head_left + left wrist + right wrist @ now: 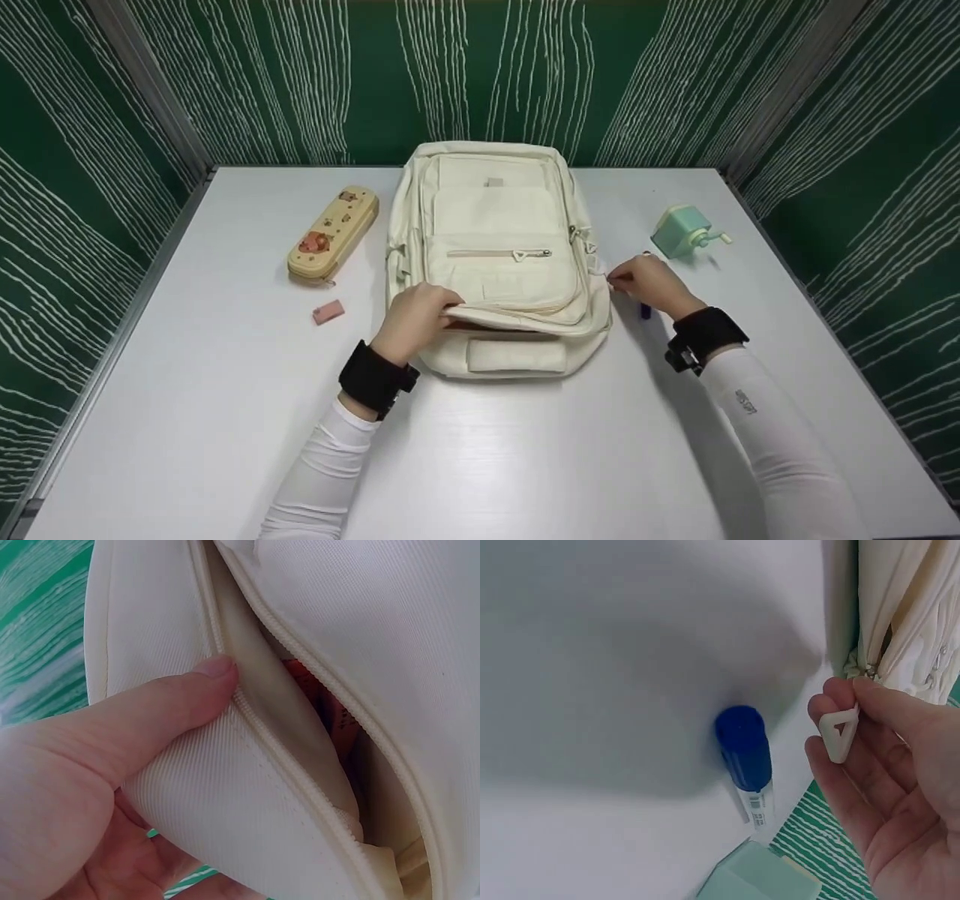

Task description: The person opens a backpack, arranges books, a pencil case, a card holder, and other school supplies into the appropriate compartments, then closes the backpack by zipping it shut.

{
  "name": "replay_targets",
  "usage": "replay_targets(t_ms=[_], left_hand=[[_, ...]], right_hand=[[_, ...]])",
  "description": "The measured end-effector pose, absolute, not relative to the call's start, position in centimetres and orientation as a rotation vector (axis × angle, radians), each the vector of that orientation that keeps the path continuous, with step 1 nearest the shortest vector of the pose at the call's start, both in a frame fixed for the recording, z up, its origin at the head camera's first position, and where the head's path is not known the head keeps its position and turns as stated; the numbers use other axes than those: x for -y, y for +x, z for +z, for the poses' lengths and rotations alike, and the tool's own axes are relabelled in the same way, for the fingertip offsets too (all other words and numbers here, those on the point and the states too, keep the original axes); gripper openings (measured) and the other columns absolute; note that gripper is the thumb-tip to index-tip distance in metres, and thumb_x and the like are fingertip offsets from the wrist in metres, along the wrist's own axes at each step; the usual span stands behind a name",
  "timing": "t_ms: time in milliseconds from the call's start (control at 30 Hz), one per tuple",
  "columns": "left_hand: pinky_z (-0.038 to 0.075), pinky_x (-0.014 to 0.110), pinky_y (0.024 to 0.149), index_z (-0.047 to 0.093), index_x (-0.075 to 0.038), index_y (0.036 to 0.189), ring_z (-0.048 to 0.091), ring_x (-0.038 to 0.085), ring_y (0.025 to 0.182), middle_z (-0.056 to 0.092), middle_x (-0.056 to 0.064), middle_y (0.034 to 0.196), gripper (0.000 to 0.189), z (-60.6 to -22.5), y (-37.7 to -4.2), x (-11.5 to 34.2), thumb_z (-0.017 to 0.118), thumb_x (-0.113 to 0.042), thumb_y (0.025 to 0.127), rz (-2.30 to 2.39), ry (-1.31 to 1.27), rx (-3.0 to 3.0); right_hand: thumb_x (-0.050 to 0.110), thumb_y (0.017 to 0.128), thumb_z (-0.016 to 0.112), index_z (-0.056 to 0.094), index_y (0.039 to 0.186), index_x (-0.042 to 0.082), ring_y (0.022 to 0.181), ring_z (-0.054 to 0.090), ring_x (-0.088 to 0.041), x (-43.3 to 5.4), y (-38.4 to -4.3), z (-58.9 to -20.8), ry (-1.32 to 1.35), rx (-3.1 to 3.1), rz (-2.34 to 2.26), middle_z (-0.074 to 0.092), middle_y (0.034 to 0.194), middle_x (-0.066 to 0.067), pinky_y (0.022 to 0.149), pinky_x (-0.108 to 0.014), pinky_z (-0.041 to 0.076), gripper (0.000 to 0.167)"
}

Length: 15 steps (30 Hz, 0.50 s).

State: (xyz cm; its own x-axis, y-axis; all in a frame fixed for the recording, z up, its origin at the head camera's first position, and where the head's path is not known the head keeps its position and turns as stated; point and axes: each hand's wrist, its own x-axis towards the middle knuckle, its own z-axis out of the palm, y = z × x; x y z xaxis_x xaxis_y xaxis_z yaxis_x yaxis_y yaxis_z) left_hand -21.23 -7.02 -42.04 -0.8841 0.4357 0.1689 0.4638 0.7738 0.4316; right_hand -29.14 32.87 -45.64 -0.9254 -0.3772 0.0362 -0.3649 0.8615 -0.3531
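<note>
A cream backpack [499, 214] lies on the white table with its main zipper partly undone at the near end. My left hand [416, 319] grips the edge of the opening, thumb on top beside the zipper teeth [285, 757]. Through the gap, something orange-red [345, 724] shows inside, mostly hidden. At the bag's right side my right hand [656, 283] pinches the zipper pull [838, 733], a white triangular tab, between thumb and fingers. Just beside that hand lies a glue stick or marker with a blue cap [744, 746].
A yellow pencil case [335, 234] with printed pictures and a pink eraser [328, 312] lie left of the backpack. A mint-green pencil sharpener [682, 231] with a crank stands to the right. Green patterned panels [495, 75] enclose the table's back and sides.
</note>
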Motion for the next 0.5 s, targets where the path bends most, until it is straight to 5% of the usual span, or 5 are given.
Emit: replay_targets(t_ms=[500], left_hand=[[0.060,0.050,0.085,0.079,-0.006,0.102,0.076,0.035,0.099,0.080,0.011,0.104,0.020,-42.2,-21.3,7.1,0.080,0.000,0.082,-0.722,-0.747,2.893]], right_hand=[[0.000,0.092,0.068,0.078,0.096,0.001,0.073,0.065,-0.022,-32.0,-24.7,-45.0,-0.656,-3.057,-0.437,0.075,0.085,-0.013,0.071,-0.042,0.053,0.011]])
